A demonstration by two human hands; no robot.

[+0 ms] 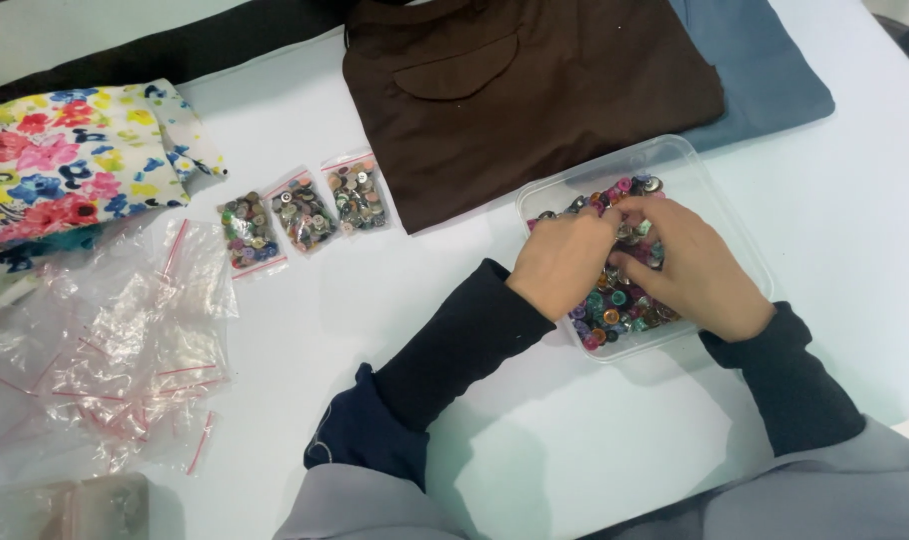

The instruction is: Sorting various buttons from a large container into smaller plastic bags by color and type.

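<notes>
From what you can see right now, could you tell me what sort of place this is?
Probably a sewing or craft worktable: both hands dig in a clear tub of buttons, beside folded fabrics and small button bags.

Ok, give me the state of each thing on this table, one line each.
Clear plastic tub: open, holding mixed buttons.
Left hand: in the buttons.
Right hand: in the buttons.
Three small zip bags: filled with buttons.
Empty zip bags: heaped.
Brown garment: folded.
</notes>
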